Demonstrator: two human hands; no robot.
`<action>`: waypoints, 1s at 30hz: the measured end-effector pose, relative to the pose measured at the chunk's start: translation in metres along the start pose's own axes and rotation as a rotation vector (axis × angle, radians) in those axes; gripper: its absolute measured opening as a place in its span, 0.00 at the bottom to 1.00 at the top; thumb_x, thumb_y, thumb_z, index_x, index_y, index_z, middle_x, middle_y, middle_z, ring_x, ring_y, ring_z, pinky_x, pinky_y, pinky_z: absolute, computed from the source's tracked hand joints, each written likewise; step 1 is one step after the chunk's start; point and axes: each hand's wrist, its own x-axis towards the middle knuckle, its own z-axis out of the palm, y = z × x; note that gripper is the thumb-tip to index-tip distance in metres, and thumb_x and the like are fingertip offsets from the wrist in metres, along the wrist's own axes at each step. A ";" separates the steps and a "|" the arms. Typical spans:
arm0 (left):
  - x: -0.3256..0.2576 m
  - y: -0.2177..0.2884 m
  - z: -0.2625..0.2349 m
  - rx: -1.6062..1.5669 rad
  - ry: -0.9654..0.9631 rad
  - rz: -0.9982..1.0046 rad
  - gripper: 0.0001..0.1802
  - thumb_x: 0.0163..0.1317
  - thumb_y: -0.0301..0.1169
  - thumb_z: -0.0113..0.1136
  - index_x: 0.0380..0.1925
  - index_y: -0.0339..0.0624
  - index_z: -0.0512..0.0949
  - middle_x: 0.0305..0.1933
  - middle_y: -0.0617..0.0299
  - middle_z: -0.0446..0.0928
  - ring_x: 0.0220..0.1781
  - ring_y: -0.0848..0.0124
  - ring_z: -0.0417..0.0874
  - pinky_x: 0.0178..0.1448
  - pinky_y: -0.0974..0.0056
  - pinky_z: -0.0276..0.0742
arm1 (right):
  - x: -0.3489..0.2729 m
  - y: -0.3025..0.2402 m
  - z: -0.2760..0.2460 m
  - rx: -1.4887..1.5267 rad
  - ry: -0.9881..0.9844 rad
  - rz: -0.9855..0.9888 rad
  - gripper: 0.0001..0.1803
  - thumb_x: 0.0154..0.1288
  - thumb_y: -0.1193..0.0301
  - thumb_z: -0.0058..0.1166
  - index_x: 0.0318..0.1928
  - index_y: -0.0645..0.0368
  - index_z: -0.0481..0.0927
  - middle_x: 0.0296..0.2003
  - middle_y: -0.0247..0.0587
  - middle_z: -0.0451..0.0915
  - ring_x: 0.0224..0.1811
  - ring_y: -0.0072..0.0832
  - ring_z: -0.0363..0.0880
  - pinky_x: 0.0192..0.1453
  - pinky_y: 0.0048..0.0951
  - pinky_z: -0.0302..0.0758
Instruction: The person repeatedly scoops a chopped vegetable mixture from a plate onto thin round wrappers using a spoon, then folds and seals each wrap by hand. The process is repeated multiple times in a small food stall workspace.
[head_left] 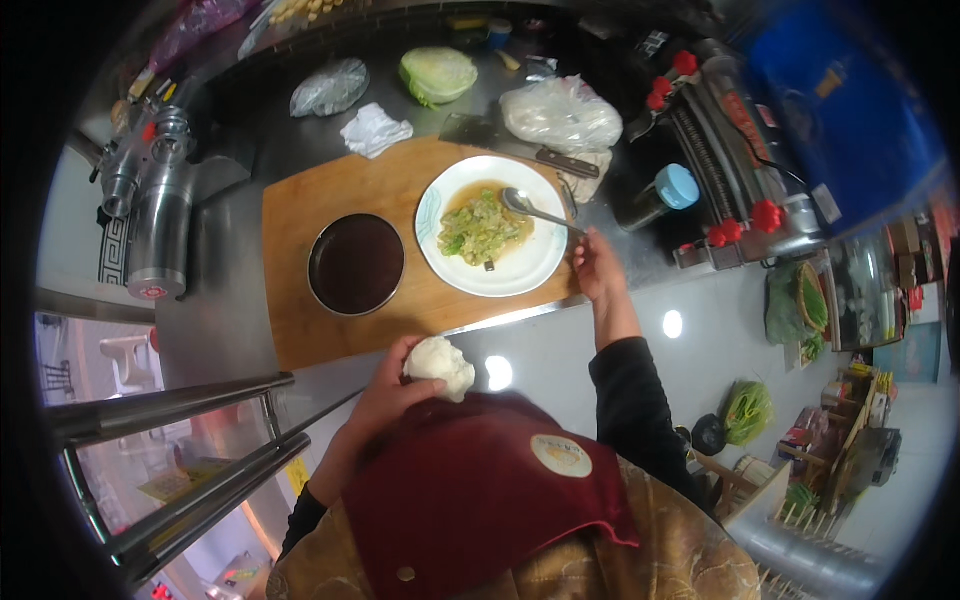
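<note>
My left hand [385, 395] holds a white steamed bun [440, 365] close to my chest, above a dark red apron. My right hand [597, 265] grips the handle of a metal spoon [530, 208]. The spoon's bowl rests over a white plate [535, 270] of cooked green cabbage [480, 228] in brown sauce. The plate stands on a wooden cutting board [330, 195]. Next to it on the board sits a round metal bowl of dark sauce [356, 263].
On the steel counter behind the board lie a cleaver [500, 140], a white plastic bag [562, 113], a half cabbage [438, 74], a crumpled white cloth [374, 130] and a blue-lidded jar [665, 193]. A metal grinder [155, 190] stands left. Steel rails [190, 440] run at lower left.
</note>
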 end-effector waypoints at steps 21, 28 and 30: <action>0.051 0.024 0.083 -0.534 0.391 0.130 0.26 0.59 0.17 0.58 0.57 0.41 0.65 0.57 0.56 0.74 0.60 0.65 0.75 0.64 0.58 0.73 | 0.004 -0.078 0.068 -1.183 -0.988 -1.086 0.12 0.57 0.78 0.56 0.43 0.56 0.85 0.36 0.41 0.81 0.39 0.37 0.78 0.43 0.34 0.77; 0.059 0.029 0.121 -0.581 0.484 0.156 0.26 0.58 0.18 0.59 0.57 0.40 0.65 0.57 0.53 0.75 0.58 0.64 0.77 0.62 0.59 0.75 | 0.008 -0.097 0.046 -1.273 -1.289 -1.138 0.15 0.48 0.78 0.60 0.40 0.56 0.85 0.35 0.37 0.81 0.39 0.33 0.79 0.39 0.31 0.79; 0.060 0.031 0.126 -0.601 0.500 0.168 0.27 0.58 0.18 0.59 0.57 0.40 0.65 0.57 0.53 0.75 0.58 0.63 0.77 0.62 0.58 0.75 | 0.008 -0.106 0.039 -1.192 -1.283 -1.238 0.15 0.47 0.77 0.60 0.40 0.55 0.85 0.35 0.37 0.81 0.38 0.33 0.78 0.38 0.30 0.78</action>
